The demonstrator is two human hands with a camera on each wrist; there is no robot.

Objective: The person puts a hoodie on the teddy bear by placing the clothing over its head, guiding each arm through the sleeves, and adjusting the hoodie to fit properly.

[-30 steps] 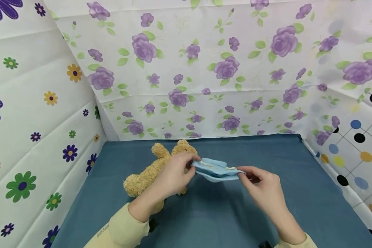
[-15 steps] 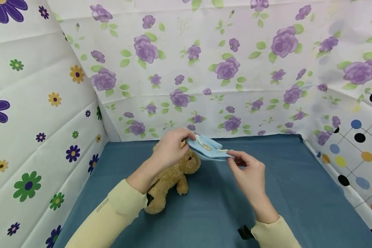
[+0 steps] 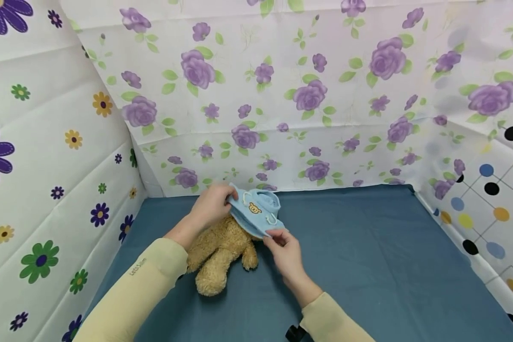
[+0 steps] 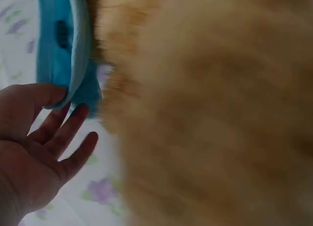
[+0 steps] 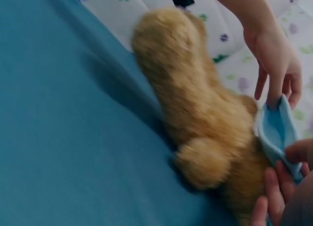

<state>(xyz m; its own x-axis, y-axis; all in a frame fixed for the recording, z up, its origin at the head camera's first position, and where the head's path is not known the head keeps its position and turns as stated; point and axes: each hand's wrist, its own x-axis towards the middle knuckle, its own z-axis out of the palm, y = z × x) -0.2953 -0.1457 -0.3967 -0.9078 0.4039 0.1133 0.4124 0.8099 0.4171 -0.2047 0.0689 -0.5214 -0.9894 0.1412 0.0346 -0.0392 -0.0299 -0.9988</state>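
A small light-blue hoodie (image 3: 261, 211) with a bear patch and white drawstrings is stretched between the two hands, over the head of a tan teddy bear (image 3: 215, 251). The left hand (image 3: 211, 204) pinches one corner of its hem between thumb and fingers. At the opposite hem corner the right hand (image 3: 285, 249) pinches the cloth. In the right wrist view the hem opening (image 5: 276, 128) gapes toward the bear. The bear's head is mostly hidden behind the hoodie in the head view; its legs and one arm show below. Blurred fur (image 4: 210, 113) fills much of the left wrist view.
A dark blue cloth (image 3: 367, 266) covers the table. Flower-printed sheets (image 3: 256, 95) stand at the back and left, and a dotted sheet (image 3: 491, 228) hangs at the right. A black strap piece (image 3: 296, 333) sits by the right wrist.
Both hands have carried the hoodie leftward, from in front of the bear to over its head. The hoodie has tilted so its bear patch shows. The teddy bear has shifted and turned.
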